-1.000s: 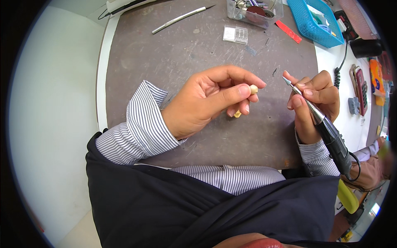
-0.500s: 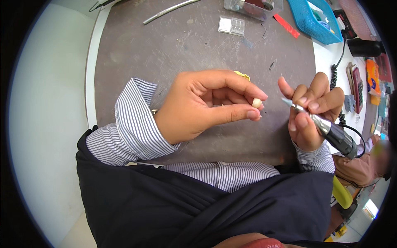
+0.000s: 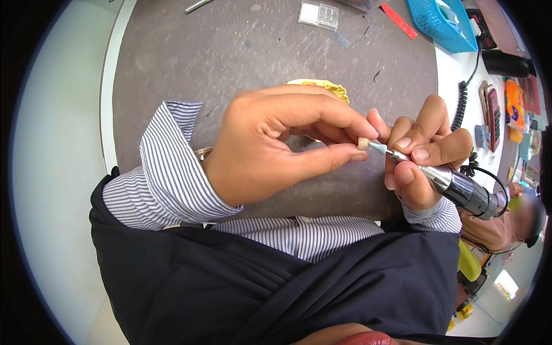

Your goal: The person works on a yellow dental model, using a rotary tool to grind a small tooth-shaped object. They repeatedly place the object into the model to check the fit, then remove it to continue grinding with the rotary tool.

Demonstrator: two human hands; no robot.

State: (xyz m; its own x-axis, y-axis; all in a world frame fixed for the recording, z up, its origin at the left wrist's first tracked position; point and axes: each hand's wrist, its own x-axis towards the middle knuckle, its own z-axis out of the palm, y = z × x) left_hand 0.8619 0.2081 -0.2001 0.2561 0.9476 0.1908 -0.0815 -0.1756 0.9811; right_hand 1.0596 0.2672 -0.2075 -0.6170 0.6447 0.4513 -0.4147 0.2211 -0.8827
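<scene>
Between thumb and fingertips, my left hand (image 3: 282, 144) pinches a small cream dental crown (image 3: 363, 144). My right hand (image 3: 422, 152) grips a black and silver rotary handpiece (image 3: 454, 183) much like a pen. Its pale blue pointed polishing tip (image 3: 378, 148) meets the crown's right side. Just beyond my left fingers, a yellow dental cast (image 3: 332, 87) shows in part; my hand covers the rest.
Across the scratched brown tabletop (image 3: 230, 57) lie a small clear case (image 3: 318, 15), a red strip (image 3: 399, 22) and a metal rod (image 3: 198, 6). At far right stand a blue basket (image 3: 445, 29), a coiled cord (image 3: 460, 106) and a person (image 3: 500, 221).
My right hand has brought the handpiece leftward, so its tip now meets the crown. The crown has turned in my left fingers. More of the yellow cast shows, and the view has shifted slightly.
</scene>
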